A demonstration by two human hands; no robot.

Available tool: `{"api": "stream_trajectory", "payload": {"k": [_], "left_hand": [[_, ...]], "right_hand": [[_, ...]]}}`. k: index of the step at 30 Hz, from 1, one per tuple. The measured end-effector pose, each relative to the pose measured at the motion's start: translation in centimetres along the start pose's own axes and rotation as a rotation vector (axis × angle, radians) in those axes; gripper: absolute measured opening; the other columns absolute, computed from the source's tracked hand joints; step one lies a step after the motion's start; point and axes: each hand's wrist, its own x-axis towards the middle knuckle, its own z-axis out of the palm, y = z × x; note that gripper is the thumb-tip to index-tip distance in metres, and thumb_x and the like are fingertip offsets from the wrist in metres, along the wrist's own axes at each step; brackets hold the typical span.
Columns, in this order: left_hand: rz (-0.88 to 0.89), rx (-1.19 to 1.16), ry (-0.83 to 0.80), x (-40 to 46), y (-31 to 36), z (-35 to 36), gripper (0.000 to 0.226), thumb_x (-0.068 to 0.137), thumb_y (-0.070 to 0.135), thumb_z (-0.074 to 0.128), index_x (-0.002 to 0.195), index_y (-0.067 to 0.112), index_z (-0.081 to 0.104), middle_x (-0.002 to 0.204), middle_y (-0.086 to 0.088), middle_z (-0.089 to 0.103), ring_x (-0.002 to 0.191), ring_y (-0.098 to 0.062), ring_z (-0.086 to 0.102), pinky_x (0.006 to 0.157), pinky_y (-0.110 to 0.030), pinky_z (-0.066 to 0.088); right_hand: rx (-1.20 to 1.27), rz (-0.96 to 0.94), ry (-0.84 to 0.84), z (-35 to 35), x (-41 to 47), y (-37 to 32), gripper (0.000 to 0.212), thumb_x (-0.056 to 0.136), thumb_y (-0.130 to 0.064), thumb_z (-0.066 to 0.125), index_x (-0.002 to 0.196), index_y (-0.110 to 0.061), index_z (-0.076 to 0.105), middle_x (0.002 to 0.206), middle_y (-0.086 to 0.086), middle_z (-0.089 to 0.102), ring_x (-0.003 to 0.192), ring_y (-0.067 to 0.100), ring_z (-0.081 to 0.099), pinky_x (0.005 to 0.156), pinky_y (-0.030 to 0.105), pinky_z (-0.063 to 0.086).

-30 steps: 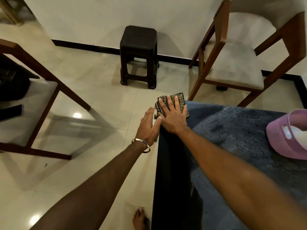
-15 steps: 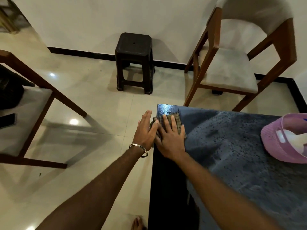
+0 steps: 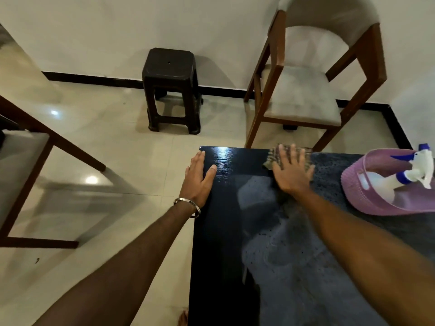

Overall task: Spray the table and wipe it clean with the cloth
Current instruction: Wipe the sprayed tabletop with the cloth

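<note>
A dark glossy table [image 3: 223, 231] fills the lower right, its surface partly covered with a film of spray droplets. My right hand [image 3: 292, 172] lies flat with straight fingers on a checked cloth [image 3: 274, 156], pressing it onto the table near the far edge. My left hand [image 3: 197, 180] rests flat and open on the table's left edge, a metal bangle on its wrist. A white spray bottle [image 3: 400, 177] with a blue nozzle lies inside a pink basket [image 3: 357, 191] at the right of the table.
A wooden chair with a grey seat [image 3: 301, 100] stands just beyond the table's far edge. A dark plastic stool [image 3: 171, 88] is by the wall. Another chair frame [image 3: 47, 147] is at the left on the tiled floor.
My right hand has slid the cloth to the right along the table's far edge, leaving a dark wiped strip at the corner. My left hand stays at the left edge.
</note>
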Motion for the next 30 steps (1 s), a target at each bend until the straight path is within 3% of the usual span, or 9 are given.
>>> {"api": "stream_trajectory", "payload": {"k": [3,6,9,13,17,22,26,28,30], "left_hand": [[0.004,-0.015,-0.003,-0.5,0.3,-0.1,0.072,0.089,0.052,0.030,0.152,0.018,0.019,0.160,0.000,0.017,0.148,-0.014,0.011,0.121,-0.040,0.009],[0.018,-0.008,-0.008,-1.2,0.1,-0.4,0.070,0.091,0.050,0.031,0.152,0.018,0.018,0.160,-0.001,0.017,0.148,-0.015,0.011,0.121,-0.043,0.011],[0.008,0.011,-0.007,-1.5,0.0,-0.8,0.070,0.091,0.050,0.031,0.152,0.018,0.017,0.160,-0.001,0.016,0.148,-0.015,0.009,0.121,-0.040,0.007],[0.007,0.022,0.024,-1.8,0.3,-0.8,0.058,0.100,0.037,0.037,0.152,0.017,0.019,0.160,-0.001,0.017,0.148,-0.013,0.008,0.120,-0.034,0.002],[0.026,0.035,-0.001,-2.7,0.9,-0.2,0.060,0.099,0.039,0.036,0.152,0.017,0.019,0.160,0.000,0.017,0.148,-0.013,0.008,0.121,-0.038,0.004],[0.020,0.014,-0.026,-4.1,1.8,0.7,0.057,0.101,0.033,0.038,0.152,0.016,0.019,0.160,-0.001,0.016,0.148,-0.017,0.009,0.121,-0.041,0.007],[0.024,0.004,-0.040,-5.6,1.8,0.6,0.058,0.101,0.034,0.038,0.152,0.017,0.018,0.160,-0.001,0.016,0.148,-0.017,0.010,0.121,-0.043,0.010],[0.033,0.004,-0.040,-6.2,1.7,0.4,0.058,0.101,0.034,0.039,0.152,0.017,0.019,0.160,-0.001,0.017,0.148,-0.018,0.011,0.121,-0.043,0.011],[0.031,-0.005,-0.047,-6.7,1.6,0.3,0.058,0.101,0.034,0.039,0.152,0.016,0.019,0.160,-0.001,0.018,0.148,-0.018,0.012,0.121,-0.043,0.011]], "right_hand": [[0.021,0.191,-0.040,-0.9,-0.1,5.0,0.065,0.100,-0.061,0.019,0.155,-0.045,-0.011,0.167,-0.003,-0.018,0.152,0.029,-0.019,0.116,0.070,-0.003],[0.044,0.223,-0.014,-0.1,-1.0,1.6,0.067,0.100,-0.059,0.021,0.157,-0.042,-0.009,0.167,-0.001,-0.016,0.152,0.033,-0.018,0.115,0.071,-0.003],[-0.002,-0.046,0.036,1.8,-3.9,-6.1,0.066,0.101,-0.056,0.022,0.157,-0.041,-0.011,0.167,-0.001,-0.017,0.152,0.031,-0.016,0.115,0.071,-0.004],[-0.075,-0.457,-0.041,5.2,-10.9,-15.4,0.073,0.098,-0.059,0.029,0.157,-0.036,-0.007,0.166,-0.001,-0.017,0.148,0.026,-0.025,0.115,0.070,-0.008],[-0.072,-0.676,-0.044,6.1,-14.4,-13.2,0.065,0.097,-0.059,0.024,0.157,-0.038,0.014,0.168,-0.004,0.002,0.153,0.022,-0.016,0.118,0.065,-0.002],[-0.056,-0.175,0.040,2.9,-10.3,0.6,0.065,0.100,-0.055,0.021,0.154,-0.047,-0.013,0.166,-0.008,-0.017,0.150,0.019,-0.019,0.119,0.064,-0.001],[0.030,0.177,-0.027,1.5,-9.1,5.2,0.066,0.101,-0.054,0.025,0.156,-0.043,-0.011,0.167,-0.003,-0.016,0.153,0.028,-0.016,0.118,0.067,0.000],[0.010,0.182,-0.017,2.0,-10.0,2.9,0.067,0.102,-0.053,0.025,0.157,-0.040,-0.009,0.167,-0.001,-0.015,0.153,0.030,-0.014,0.118,0.067,-0.001],[-0.043,0.026,0.011,3.2,-12.7,-0.3,0.066,0.102,-0.052,0.026,0.158,-0.041,-0.006,0.168,-0.002,-0.012,0.154,0.029,-0.011,0.118,0.066,-0.001]]}}
